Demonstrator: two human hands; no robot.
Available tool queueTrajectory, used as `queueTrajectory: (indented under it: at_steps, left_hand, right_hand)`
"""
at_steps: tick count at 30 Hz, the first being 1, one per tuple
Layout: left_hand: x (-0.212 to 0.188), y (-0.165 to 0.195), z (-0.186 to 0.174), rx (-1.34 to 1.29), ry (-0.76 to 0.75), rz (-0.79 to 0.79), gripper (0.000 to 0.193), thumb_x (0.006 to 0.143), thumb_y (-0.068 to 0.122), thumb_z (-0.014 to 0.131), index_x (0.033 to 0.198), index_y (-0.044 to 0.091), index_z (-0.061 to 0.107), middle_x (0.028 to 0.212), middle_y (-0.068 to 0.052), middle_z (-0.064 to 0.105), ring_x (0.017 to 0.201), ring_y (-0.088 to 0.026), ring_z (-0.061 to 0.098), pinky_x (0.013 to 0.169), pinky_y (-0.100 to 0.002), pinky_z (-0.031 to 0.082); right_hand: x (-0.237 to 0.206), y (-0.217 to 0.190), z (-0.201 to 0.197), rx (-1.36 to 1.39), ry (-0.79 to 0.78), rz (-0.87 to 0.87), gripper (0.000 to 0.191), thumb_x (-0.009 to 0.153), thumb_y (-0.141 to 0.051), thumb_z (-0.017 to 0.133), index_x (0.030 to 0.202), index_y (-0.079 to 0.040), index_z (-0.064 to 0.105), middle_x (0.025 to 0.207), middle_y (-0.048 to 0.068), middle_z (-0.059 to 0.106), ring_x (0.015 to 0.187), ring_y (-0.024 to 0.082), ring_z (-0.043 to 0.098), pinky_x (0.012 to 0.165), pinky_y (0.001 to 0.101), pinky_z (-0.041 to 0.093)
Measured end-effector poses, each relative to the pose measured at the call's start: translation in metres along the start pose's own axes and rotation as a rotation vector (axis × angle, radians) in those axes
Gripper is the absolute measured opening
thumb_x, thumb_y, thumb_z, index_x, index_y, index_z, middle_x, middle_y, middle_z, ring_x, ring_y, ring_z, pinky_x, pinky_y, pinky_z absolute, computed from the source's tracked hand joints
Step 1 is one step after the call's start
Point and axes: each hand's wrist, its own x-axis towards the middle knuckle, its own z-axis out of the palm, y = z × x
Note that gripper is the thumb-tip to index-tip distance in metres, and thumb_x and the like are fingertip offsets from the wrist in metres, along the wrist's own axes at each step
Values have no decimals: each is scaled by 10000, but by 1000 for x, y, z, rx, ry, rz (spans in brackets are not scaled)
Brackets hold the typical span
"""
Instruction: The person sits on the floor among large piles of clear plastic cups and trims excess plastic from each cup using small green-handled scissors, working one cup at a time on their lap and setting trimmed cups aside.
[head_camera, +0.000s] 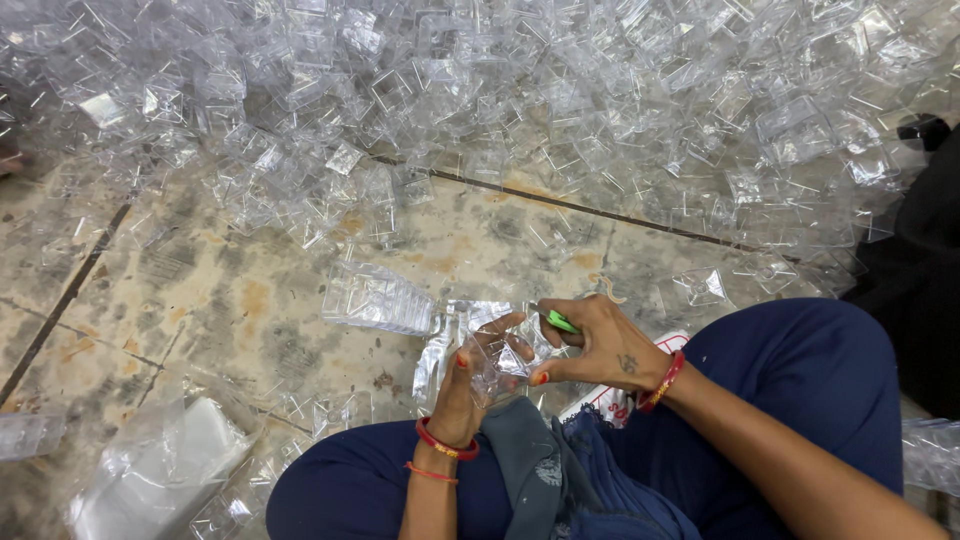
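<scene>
My left hand (462, 385) holds a small clear plastic box piece (500, 362) between thumb and fingers, just above my lap. My right hand (592, 345) is closed around a small green tool (561, 322) whose tip points toward that piece. Both wrists carry red bangles. A stack of clear plastic trays (375, 298) lies on the floor just left of my hands. A huge heap of clear plastic boxes (520, 110) covers the floor ahead.
I sit on a stained stone tile floor (200, 300) with my knees in dark blue cloth (800, 370). A clear bag with white contents (160, 470) lies at lower left. Dark fabric (920, 260) sits at the right edge.
</scene>
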Motion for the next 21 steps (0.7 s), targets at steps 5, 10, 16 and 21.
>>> queueTrajectory:
  at_steps: [5, 10, 16, 21]
  left_hand:
    - [-1, -7, -4, -12, 5, -12, 1027, 868, 784, 578, 1476, -41, 502, 1119, -97, 691, 967, -138, 672, 767, -242, 542]
    - [1, -6, -5, -3, 26, -4, 998, 874, 776, 583, 1475, -18, 520, 1084, -95, 699, 955, -178, 706, 753, -226, 542]
    - [-6, 18, 9, 134, 53, 244, 944, 888, 611, 764, 1469, -25, 377, 1299, -145, 640, 1190, -210, 636, 1017, -348, 526]
    - [-27, 87, -1, 173, 475, 704, 859, 881, 572, 750, 1458, 13, 450, 1333, -103, 593, 1212, -174, 674, 1015, -365, 644]
  right_hand:
    - [2, -7, -1, 9, -37, -36, 550, 705, -485, 834, 862, -21, 585, 548, 38, 394, 483, 156, 399, 466, 372, 338]
    - [-2, 8, 4, -41, -101, -41, 456, 880, -504, 701, 814, -55, 653, 530, 17, 420, 468, 137, 417, 501, 363, 346]
    - [3, 26, 2, 15, 29, -71, 579, 867, -538, 682, 662, -24, 512, 520, 61, 352, 497, 163, 374, 476, 370, 327]
    - [6, 20, -4, 28, 105, -40, 522, 900, -509, 611, 711, -30, 529, 527, 72, 352, 495, 169, 379, 476, 373, 330]
